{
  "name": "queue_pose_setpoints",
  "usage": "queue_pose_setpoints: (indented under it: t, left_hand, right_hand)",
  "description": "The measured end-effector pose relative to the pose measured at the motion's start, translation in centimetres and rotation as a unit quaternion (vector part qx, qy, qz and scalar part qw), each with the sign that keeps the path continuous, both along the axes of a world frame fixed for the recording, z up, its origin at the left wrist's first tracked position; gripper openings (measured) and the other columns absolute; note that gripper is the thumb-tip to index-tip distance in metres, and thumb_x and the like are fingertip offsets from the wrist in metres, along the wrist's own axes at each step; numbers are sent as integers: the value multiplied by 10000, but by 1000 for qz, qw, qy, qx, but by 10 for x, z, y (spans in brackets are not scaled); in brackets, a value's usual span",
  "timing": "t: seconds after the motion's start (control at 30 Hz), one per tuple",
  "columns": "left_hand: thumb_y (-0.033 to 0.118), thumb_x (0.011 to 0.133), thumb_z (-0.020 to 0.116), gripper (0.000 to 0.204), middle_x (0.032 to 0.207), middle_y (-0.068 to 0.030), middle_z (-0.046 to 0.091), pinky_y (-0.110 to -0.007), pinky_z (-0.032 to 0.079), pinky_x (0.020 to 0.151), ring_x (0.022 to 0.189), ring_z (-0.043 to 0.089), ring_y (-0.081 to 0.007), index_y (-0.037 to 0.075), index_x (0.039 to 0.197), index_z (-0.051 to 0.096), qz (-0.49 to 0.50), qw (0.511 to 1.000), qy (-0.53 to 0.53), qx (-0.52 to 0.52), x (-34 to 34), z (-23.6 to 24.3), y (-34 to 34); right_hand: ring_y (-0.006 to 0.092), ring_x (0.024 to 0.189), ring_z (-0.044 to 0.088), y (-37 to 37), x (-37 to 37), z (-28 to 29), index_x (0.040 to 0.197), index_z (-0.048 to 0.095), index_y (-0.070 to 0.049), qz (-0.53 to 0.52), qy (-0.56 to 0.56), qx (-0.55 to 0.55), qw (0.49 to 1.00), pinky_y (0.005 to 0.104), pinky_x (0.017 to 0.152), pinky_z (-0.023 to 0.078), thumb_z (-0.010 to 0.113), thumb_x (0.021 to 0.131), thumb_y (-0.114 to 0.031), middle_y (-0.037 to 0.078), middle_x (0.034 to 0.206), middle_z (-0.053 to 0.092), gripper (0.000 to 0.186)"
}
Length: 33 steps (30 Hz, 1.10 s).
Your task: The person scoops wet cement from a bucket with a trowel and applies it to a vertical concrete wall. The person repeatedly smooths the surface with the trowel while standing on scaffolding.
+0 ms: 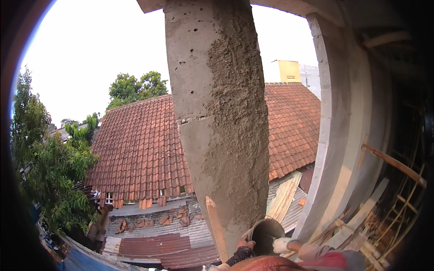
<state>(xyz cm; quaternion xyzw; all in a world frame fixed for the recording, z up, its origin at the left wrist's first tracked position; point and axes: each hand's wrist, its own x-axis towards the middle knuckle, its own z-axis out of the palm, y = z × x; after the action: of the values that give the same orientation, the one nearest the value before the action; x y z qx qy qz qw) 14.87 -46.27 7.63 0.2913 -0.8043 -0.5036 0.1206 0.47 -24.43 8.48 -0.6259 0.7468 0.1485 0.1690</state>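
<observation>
A concrete column (190, 63) rises in front of me, with rough grey mortar (237, 126) spread over its right part and a wooden board (215, 228) along its lower left. A dark bucket (264, 228) sits low against it. My left hand (246, 242) is closed on the bucket's left rim. My right hand (282, 245), in a pale glove, is closed at the bucket's right side, partly inside its mouth; what it grips is hidden. A reddish-brown shape at the bottom edge covers part of my forearms.
Beyond the column lie a tiled roof (131, 149) and lower corrugated sheets (181, 248) with broken tiles. Trees (54, 176) stand left. On the right are a pale wall edge (321, 113), timber and bamboo scaffolding (393, 162) and loose planks (366, 212).
</observation>
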Motion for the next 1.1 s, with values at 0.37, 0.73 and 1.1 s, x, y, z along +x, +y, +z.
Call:
queue_pose_setpoints:
  t: [0.37,0.73,1.1]
  left_hand:
    - [192,767,807,775,1479,-187,671,-455,591,1031,1211,718,-439,195,1526,649,21,982,169,-86,26,45,18]
    - [52,739,723,468,984,-113,789,-372,591,822,866,708,-216,-49,1195,755,164,944,214,191,26,-4,3]
    - [65,686,754,460,903,-159,767,-427,595,669,766,727,-283,-20,1138,753,221,955,83,182,30,-35,-14]
  right_hand:
    - [81,575,530,52,5,67,1317,659,-41,-421,-613,-37,668,274,509,426,599,1133,-410,-14,866,622,416]
    - [84,520,399,28,109,24,1582,498,-26,-220,-964,-129,76,285,503,359,453,1193,-328,-32,774,449,494]
    - [137,558,591,-60,110,342,1584,470,6,-58,-530,-730,427,280,503,505,594,1077,-216,75,818,644,567]
